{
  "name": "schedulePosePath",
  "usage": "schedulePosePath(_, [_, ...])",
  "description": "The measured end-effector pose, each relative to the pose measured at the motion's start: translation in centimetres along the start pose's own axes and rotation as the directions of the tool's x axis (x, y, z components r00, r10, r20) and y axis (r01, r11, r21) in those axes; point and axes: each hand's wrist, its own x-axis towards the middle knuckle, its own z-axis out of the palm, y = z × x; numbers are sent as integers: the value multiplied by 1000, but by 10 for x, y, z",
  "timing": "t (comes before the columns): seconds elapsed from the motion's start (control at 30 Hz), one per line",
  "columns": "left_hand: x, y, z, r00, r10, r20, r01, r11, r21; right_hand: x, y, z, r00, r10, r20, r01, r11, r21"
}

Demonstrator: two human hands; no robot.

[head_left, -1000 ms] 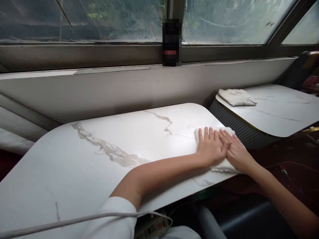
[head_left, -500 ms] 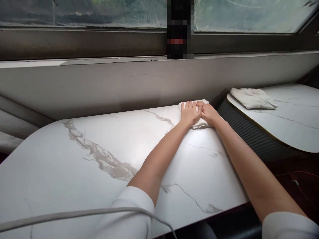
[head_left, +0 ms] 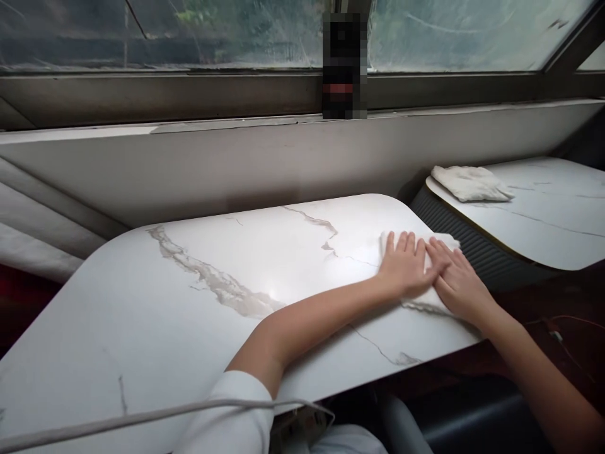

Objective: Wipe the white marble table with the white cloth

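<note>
As we look down in the head view, our white, grey-veined tabletop point(head_left: 155, 340) fills the middle, with a pale wall point(head_left: 236, 164) and windows point(head_left: 236, 34) toward 12 o'clock. A blurred dark object point(head_left: 344, 69) stands on the sill just past 12. Toward 2 o'clock, a second table point(head_left: 558, 214) bears a folded cloth point(head_left: 471, 183). A grey cable point(head_left: 155, 416) crosses low, from 8 to 6 o'clock. Our left hand point(head_left: 407, 265) and right hand point(head_left: 460, 284) lie flat and open at 3 o'clock, fingers extended, thumb area overlapping, both atop a white cloth point(head_left: 429, 299) on the tabletop, neither closed around it.
</note>
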Motion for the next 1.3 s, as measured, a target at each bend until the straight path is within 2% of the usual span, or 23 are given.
schedulePosePath(0.07, [-27, 16, -3, 999, 48, 24, -48, 999, -7, -36, -14, -8, 999, 0, -50, 0, 1000, -19])
schedulePosePath(0.13, [-53, 23, -7, 997, 68, 31, -68, 998, -16, -59, -31, -13, 997, -12, -82, 10, 1000, -30])
schedulePosePath(0.2, [-73, 23, -12, 998, 62, 31, -61, 998, -33, -67, -48, -16, 995, -44, -86, 41, 998, -43])
schedulePosePath(0.3, [-89, 11, -21, 999, 16, 28, -15, 998, -55, -57, -68, -15, 994, -84, -67, 80, 995, -62])
schedulePosePath(0.4, [-82, -12, -28, 997, -73, 13, 73, 995, -62, -25, -78, -8, 992, -120, -36, 117, 991, -62])
schedulePosePath(0.57, [-38, -73, -37, 953, -303, 21, 304, 950, -73, 64, -88, 14, 989, -144, 28, 144, 989, -20])
schedulePosePath(0.7, [-1, -131, -43, 934, -337, -115, 341, 940, 13, 143, -102, 27, 985, -151, 89, 150, 989, 12])
schedulePosePath(0.77, [13, -158, -47, 928, -353, -120, 358, 933, 25, 174, -113, 31, 986, -130, 108, 129, 992, 11])
schedulePosePath(0.87, [25, -189, -52, 920, -368, -136, 374, 927, 16, 203, -127, 36, 990, -94, 101, 94, 996, 4])
schedulePosePath(0.93, [27, -199, -54, 912, -378, -158, 386, 922, 18, 211, -133, 38, 990, -110, 89, 109, 994, 9])
schedulePosePath(1.03, [24, -200, -55, 915, -372, -157, 383, 922, 50, 211, -134, 38, 988, -132, 75, 131, 991, 19])
schedulePosePath(1.13, [13, -188, -55, 929, -349, -126, 360, 929, 79, 196, -134, 34, 989, -120, 87, 120, 993, 10])
schedulePosePath(1.23, [-12, -165, -52, 945, -304, -118, 315, 945, 91, 162, -137, 26, 987, -124, 107, 124, 992, 7])
schedulePosePath(1.3, [-37, -143, -50, 959, -262, -107, 272, 958, 89, 127, -140, 18, 986, -136, 99, 134, 991, 26])
